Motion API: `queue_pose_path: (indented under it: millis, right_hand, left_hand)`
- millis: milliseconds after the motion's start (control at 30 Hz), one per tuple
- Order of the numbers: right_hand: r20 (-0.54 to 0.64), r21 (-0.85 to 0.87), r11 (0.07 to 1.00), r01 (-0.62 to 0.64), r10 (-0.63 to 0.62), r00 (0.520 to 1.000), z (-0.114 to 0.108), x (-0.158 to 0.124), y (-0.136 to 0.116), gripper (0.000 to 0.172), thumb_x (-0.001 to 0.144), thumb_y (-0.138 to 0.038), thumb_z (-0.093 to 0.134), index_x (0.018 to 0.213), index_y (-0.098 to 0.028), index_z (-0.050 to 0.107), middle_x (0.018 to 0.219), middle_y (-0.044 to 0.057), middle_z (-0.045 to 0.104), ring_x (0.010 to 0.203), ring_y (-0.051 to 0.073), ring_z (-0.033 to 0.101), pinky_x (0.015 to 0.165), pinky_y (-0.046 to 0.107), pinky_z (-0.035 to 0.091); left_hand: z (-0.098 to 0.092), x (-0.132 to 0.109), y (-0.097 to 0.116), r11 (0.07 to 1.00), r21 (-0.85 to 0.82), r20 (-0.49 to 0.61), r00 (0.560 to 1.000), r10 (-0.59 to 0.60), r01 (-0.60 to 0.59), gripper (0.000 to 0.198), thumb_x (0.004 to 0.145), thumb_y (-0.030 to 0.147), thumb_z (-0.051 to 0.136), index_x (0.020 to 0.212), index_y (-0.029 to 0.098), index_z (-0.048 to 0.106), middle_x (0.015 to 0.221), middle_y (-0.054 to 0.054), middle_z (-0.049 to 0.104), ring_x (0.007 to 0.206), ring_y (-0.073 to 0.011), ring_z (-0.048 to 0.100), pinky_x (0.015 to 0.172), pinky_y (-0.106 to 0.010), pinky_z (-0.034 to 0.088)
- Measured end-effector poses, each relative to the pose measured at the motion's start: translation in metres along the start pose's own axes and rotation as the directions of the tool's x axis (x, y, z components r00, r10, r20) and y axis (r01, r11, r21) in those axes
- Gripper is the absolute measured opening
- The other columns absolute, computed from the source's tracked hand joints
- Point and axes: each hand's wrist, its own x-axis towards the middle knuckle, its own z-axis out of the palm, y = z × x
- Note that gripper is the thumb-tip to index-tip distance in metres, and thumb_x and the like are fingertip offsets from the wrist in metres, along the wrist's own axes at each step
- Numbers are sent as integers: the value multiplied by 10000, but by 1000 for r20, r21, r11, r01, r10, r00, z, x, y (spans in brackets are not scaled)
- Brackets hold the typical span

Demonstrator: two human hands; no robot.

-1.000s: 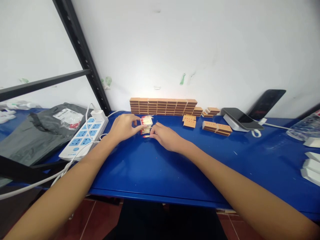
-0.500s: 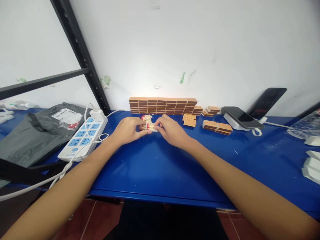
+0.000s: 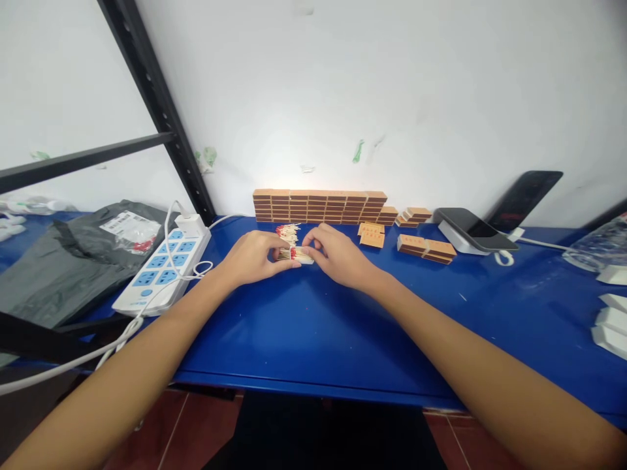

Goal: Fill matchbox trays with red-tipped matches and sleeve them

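My left hand (image 3: 252,256) and my right hand (image 3: 337,254) meet over a small bundle of red-tipped matches (image 3: 294,254) on the blue table (image 3: 304,326). Both hands pinch the bundle from either side, fingers curled. Just behind them lies a loose pile of matches (image 3: 288,231). A long stack of brown matchboxes (image 3: 318,207) runs along the white wall behind the hands.
More matchboxes (image 3: 424,249) and flat box sleeves (image 3: 371,235) lie right of the hands. A white power strip (image 3: 164,266) with cables and a grey plastic bag (image 3: 73,261) are on the left. A phone on a stand (image 3: 470,232) and white pieces (image 3: 610,323) sit at right.
My right hand moved from the table up to the matches and joined my left hand. Together they drew a bundle out of the pile toward me.
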Motion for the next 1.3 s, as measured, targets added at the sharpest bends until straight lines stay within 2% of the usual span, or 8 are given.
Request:
queue_pose_path:
  millis: [200, 467, 533, 667, 867, 1100, 1233, 1300]
  right_hand:
    - [-13, 5, 1000, -21, 21, 1000, -5, 2, 2, 117, 989, -297, 658, 1064, -208, 654, 1006, 49, 655, 833, 184, 573, 756, 318, 418]
    - [-116, -235, 934, -270, 249, 962, -106, -2, 67, 191, 904, -403, 744, 921, -214, 725, 922, 75, 714, 800, 214, 621, 686, 340, 429]
    - [-14, -344, 895, -285, 298, 954, -119, -11, 89, 273, 794, -430, 836, 912, -209, 729, 958, 95, 724, 835, 240, 646, 700, 353, 455]
    - [124, -463, 838, -288, 383, 916, -114, -18, 105, 337, 739, -466, 845, 915, -208, 719, 980, 110, 742, 900, 288, 674, 718, 375, 485]
    - [213, -386, 887, -251, 351, 912, -108, -14, 81, 252, 795, -451, 758, 864, -212, 715, 984, 110, 762, 911, 287, 689, 754, 381, 500]
    - [335, -278, 916, -290, 376, 864, -97, -18, 49, 579, 679, -663, 858, 1035, -224, 732, 1087, 110, 756, 939, 294, 709, 727, 372, 515]
    - [408, -346, 885, -311, 441, 800, -87, -19, 35, 437, 710, -548, 869, 960, -227, 709, 983, 91, 750, 783, 256, 686, 615, 351, 444]
    - [410, -289, 919, -267, 371, 833, -83, -18, 27, 367, 737, -476, 858, 964, -231, 706, 979, 80, 746, 791, 244, 677, 624, 343, 438]
  left_hand:
    - [-1, 0, 1, 1000, -4, 47, 998, 29, -29, 442, 944, 631, 713, 912, 205, 824, 765, -39, 724, 658, -184, 602, 639, -321, 399]
    - [-3, -1, 8, 1000, -25, 119, 993, 11, -8, 470, 897, 665, 755, 926, 204, 843, 707, -23, 681, 622, -170, 587, 601, -309, 358]
    - [-3, -1, 10, 1000, -30, 151, 988, 11, -6, 476, 890, 665, 761, 924, 197, 843, 711, -19, 677, 628, -163, 587, 603, -303, 354]
    - [-3, -2, 14, 1000, -18, 197, 980, -16, 20, 514, 868, 669, 778, 1012, 181, 847, 753, -20, 697, 658, -162, 601, 616, -296, 358]
    - [-2, -3, 18, 1000, -22, 218, 976, 5, 0, 453, 896, 601, 772, 1056, 184, 853, 765, -23, 713, 679, -167, 623, 643, -297, 384]
    - [-1, -2, 15, 999, -31, 193, 981, -8, 14, 386, 913, 567, 767, 972, 193, 842, 760, -15, 709, 656, -153, 603, 633, -292, 371]
    - [0, -1, 14, 999, -40, 203, 979, -23, 32, 370, 880, 553, 801, 974, 196, 837, 757, -8, 709, 660, -157, 604, 635, -292, 375]
    - [0, -1, 14, 999, -33, 213, 977, -28, 36, 394, 863, 560, 815, 1008, 195, 840, 758, -8, 707, 665, -162, 605, 641, -294, 381]
